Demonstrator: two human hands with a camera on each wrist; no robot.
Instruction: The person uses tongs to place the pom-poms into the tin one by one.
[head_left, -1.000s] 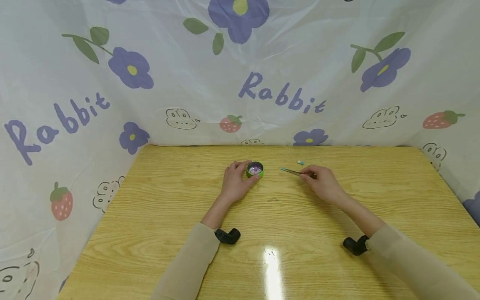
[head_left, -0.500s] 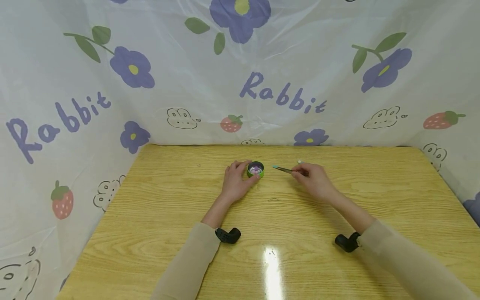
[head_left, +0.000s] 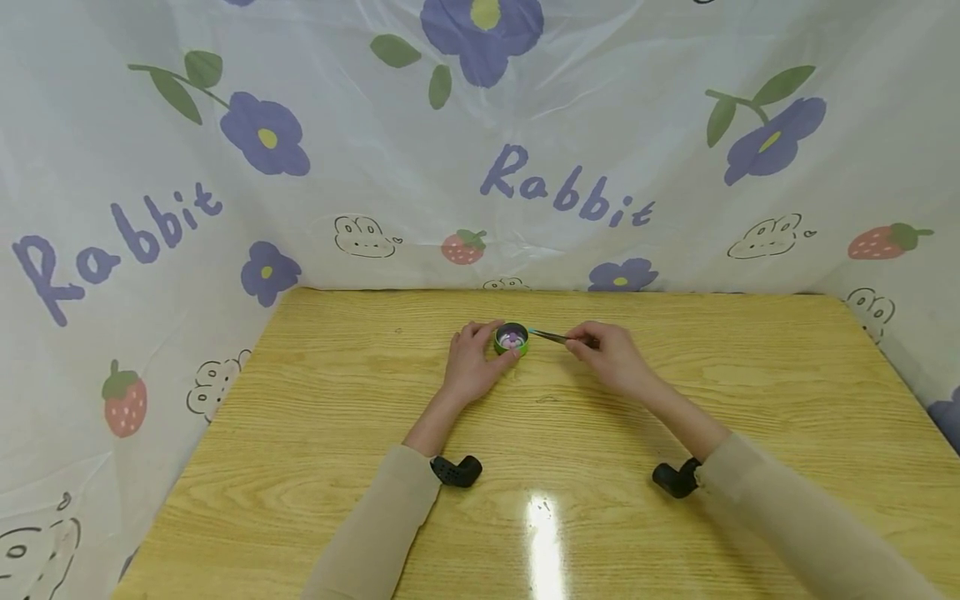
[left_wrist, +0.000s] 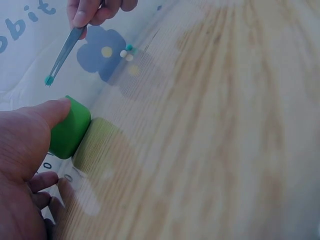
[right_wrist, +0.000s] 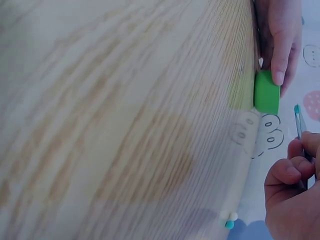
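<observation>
My left hand (head_left: 471, 364) holds a small green round container (head_left: 512, 340) on the table, thumb on the near side and fingers behind. Its mouth faces up, and something purple and white shows inside. My right hand (head_left: 611, 357) pinches a pair of metal tweezers (left_wrist: 63, 54). Between the tweezer tips is a tiny teal piece (left_wrist: 49, 80), perhaps a bead. The tips are just above the container's right rim in the head view, and the left wrist view shows them apart from it. A few white and teal pieces (left_wrist: 127, 53) lie on the table, hidden behind my right hand in the head view.
The wood-grain table (head_left: 360, 500) ends at the back against a white curtain (head_left: 390, 183) printed with flowers, rabbits and strawberries. A black wrist camera (head_left: 457, 472) is on my left sleeve, another black camera (head_left: 677, 478) on my right.
My right hand has moved left with the tweezers and the teal piece, from beside the loose pieces to the container's rim. My left hand and the container have stayed put.
</observation>
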